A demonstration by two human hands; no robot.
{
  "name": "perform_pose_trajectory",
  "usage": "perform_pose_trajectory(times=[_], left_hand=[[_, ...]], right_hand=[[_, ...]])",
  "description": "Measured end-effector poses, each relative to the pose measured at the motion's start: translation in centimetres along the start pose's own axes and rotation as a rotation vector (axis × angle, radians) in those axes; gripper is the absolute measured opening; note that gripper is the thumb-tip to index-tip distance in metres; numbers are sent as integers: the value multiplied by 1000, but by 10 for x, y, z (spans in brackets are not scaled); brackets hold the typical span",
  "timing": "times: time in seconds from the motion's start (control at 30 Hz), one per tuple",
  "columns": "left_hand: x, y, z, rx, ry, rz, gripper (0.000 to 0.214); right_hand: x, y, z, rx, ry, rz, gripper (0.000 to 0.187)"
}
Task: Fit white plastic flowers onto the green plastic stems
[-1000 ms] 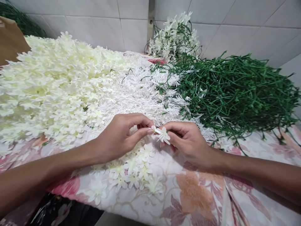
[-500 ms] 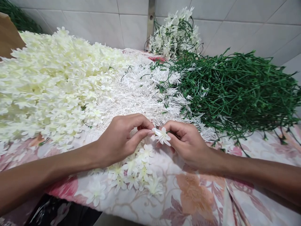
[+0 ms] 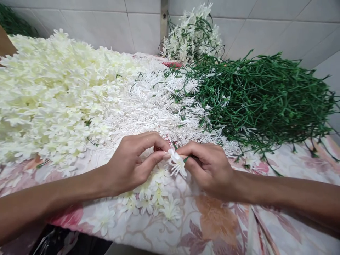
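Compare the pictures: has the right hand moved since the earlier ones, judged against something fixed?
Yes, slightly: the right hand has come toward the near edge of the cloth, closer to its orange printed flower.

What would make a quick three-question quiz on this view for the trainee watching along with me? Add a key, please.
1. Multiple choice: where is the large pile of green stems relative to the pile of cream flowers, as seen in the picture?
A. To its left
B. To its right
C. On top of it

2. True or false: the left hand and the right hand are far apart, each at a different thing.

3. Fill in the blank: the cloth under the work has a ____ print.

Key:
1. B
2. False; they come together at one small white flower.
3. Floral
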State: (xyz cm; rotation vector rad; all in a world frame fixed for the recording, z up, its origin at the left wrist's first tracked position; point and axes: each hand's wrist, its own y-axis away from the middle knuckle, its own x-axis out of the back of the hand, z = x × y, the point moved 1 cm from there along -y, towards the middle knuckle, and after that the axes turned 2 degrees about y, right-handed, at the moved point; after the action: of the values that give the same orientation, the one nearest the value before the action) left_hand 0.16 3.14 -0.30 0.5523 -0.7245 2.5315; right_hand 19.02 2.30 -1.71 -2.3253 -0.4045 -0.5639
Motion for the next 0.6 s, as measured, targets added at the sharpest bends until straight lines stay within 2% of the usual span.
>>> perform_pose_trajectory(times=[0.27,0.47,0.6], left_hand=[[-2,2,-7,33,-26,20,8],[2,-3,-5,73,-41,90,3],[5,-6,-4,104,-44,60,5]], right_hand=[[1,1,2,-10,-1,-19,17],[1,2,5,-145,-97,-41,16],[-1,1,6,-264,-227,-66,13]])
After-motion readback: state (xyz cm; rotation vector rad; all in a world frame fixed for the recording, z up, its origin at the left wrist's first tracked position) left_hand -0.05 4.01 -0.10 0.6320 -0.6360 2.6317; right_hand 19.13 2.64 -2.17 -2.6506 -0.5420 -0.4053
